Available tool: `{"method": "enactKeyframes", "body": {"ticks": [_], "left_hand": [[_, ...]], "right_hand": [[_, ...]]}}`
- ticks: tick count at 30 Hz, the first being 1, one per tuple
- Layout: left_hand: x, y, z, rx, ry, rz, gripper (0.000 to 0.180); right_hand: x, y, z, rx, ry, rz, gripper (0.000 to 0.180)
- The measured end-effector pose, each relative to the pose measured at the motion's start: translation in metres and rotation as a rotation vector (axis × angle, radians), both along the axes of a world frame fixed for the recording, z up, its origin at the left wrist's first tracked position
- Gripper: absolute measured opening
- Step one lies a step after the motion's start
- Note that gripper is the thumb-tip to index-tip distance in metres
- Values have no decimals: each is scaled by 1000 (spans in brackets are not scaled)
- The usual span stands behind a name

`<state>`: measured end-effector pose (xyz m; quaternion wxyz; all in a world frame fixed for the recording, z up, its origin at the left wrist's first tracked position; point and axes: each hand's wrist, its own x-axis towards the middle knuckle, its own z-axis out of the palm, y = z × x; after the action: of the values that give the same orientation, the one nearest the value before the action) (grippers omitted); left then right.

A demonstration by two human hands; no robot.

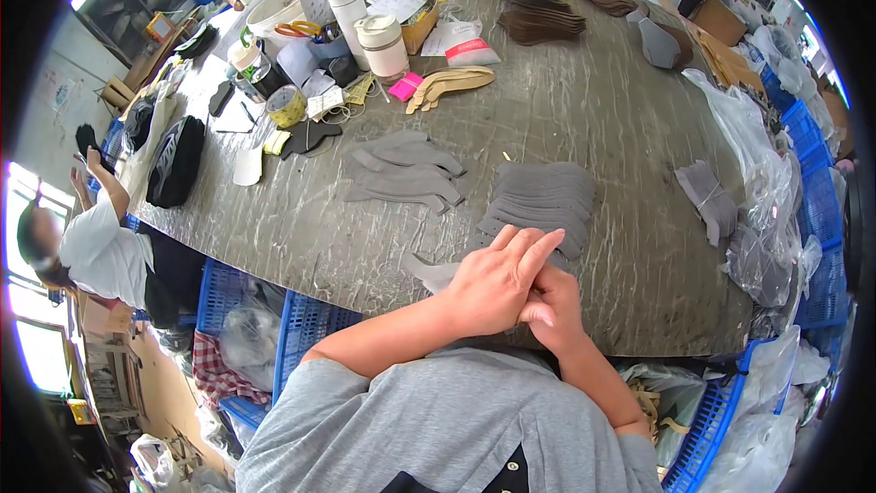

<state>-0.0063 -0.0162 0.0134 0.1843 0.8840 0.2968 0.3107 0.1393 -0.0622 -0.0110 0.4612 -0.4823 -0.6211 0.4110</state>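
My left hand [491, 279] lies across my right hand [560, 310] at the near edge of the table, the two touching. The left fingers stretch up and to the right, apart at their tips. My right hand is closed, its thumb bent in below the left palm; its other fingers are largely hidden, as is anything in them. Just beyond both hands sits a fanned stack of grey cut pieces [540, 201]. One loose grey piece [427, 270] pokes out beside my left wrist. To the left lie several curved grey pieces [401, 170] in overlapping rows.
Cream curved pieces [451, 84], a pink block [405, 86], a white lidded cup [383, 47] and a tape roll [286, 106] occupy the far left. Brown pieces [540, 16] are stacked far off. A tied grey bundle [707, 201] lies right, near blue crates [810, 205]. Other people work around the table.
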Motion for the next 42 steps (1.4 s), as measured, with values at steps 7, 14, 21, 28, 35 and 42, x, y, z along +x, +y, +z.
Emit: {"method": "enactKeyframes", "body": {"ticks": [7,14,21,28,35,42], "left_hand": [[6,0,-2,-45,5,-49,108],[5,0,1,-165,-71,-144,110],[3,1,7,-104,29,-138,107],[3,1,3,-90,16,-147,109],[4,10,-9,-135,-173,-265,109],[0,7,-1,-617,-386,-319,117]], "right_hand": [[7,-8,1,-97,148,-42,8],[13,-8,8,-405,180,-52,11],[11,-10,9,-433,329,-27,13],[12,-11,12,-376,282,8,13],[8,-13,6,-363,283,-69,12],[12,-5,17,-551,555,29,14]]}}
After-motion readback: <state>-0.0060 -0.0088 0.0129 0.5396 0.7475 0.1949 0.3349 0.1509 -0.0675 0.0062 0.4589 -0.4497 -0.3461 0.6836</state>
